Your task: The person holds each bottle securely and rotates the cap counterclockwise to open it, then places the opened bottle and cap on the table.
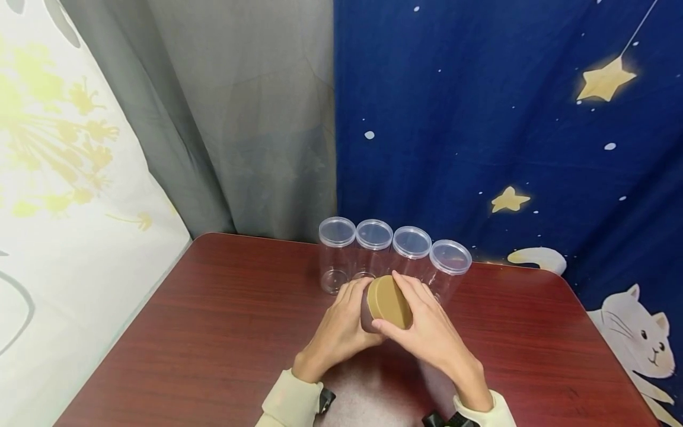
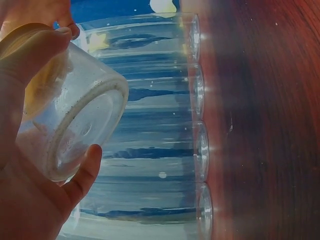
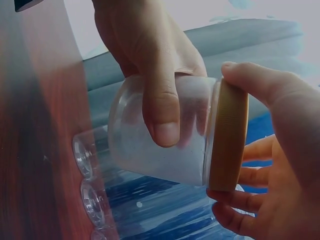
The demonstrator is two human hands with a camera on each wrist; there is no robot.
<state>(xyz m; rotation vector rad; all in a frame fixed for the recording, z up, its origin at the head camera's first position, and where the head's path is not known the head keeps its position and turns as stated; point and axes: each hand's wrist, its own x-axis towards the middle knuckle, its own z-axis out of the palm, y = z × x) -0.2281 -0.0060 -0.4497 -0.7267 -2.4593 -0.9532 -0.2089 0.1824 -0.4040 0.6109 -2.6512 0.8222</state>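
A small translucent jar (image 3: 187, 162) with a mustard-gold lid (image 1: 388, 302) is held tilted above the table between both hands. My left hand (image 1: 341, 325) grips the jar's body, its thumb lying across the side in the right wrist view. Around the lid's rim curl the thumb and fingers of my right hand (image 1: 436, 332). The lid sits on the jar's mouth, and no gap shows between them. In the left wrist view the jar's round base (image 2: 89, 131) faces the camera. I cannot make out any contents.
Several tall clear jars (image 1: 337, 258) with clear lids stand upright in a row just behind the hands, near the back edge of the reddish-brown wooden table (image 1: 229, 332). Grey and blue star-patterned curtains (image 1: 459, 118) hang behind the table.
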